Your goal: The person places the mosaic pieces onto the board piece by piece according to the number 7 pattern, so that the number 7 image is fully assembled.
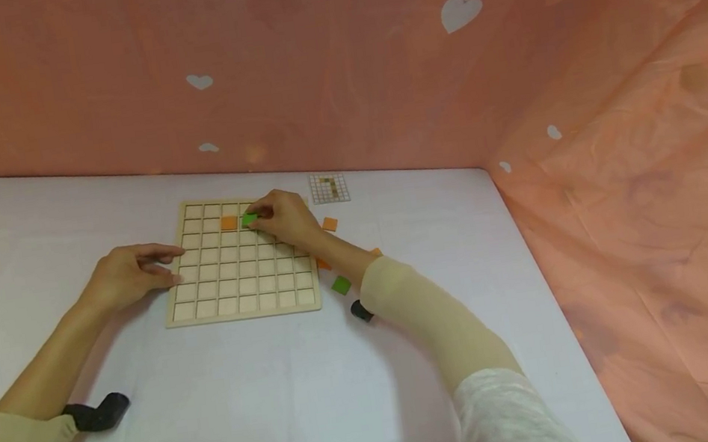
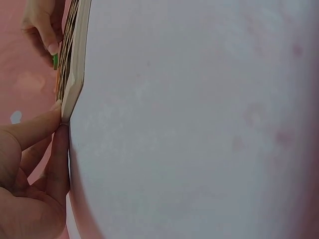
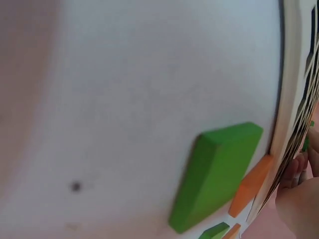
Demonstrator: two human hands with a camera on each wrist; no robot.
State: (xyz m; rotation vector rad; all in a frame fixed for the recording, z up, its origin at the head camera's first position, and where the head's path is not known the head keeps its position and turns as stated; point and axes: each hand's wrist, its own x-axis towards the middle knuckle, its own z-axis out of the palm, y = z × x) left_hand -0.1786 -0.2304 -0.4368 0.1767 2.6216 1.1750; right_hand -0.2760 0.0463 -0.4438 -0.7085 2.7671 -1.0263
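Note:
A pale wooden grid board [image 1: 236, 277] lies on the white table, with an orange square tile [image 1: 228, 223] in one of its upper cells. Just right of that tile, my right hand [image 1: 289, 219] pinches a green square tile [image 1: 249, 220] between thumb and fingers, at the board's surface. The same green tile [image 2: 55, 61] shows small in the left wrist view. My left hand [image 1: 127, 275] touches the board's left edge with thumb and fingertips, the fingers fairly straight. The right hand and forearm cover part of the board's right side.
Right of the board lie loose tiles: a green tile [image 1: 341, 285], an orange tile [image 1: 330, 224] and others partly behind the forearm. A small printed grid card [image 1: 329, 187] lies beyond them. An orange-pink cloth [image 1: 332, 65] with white hearts hangs behind the table.

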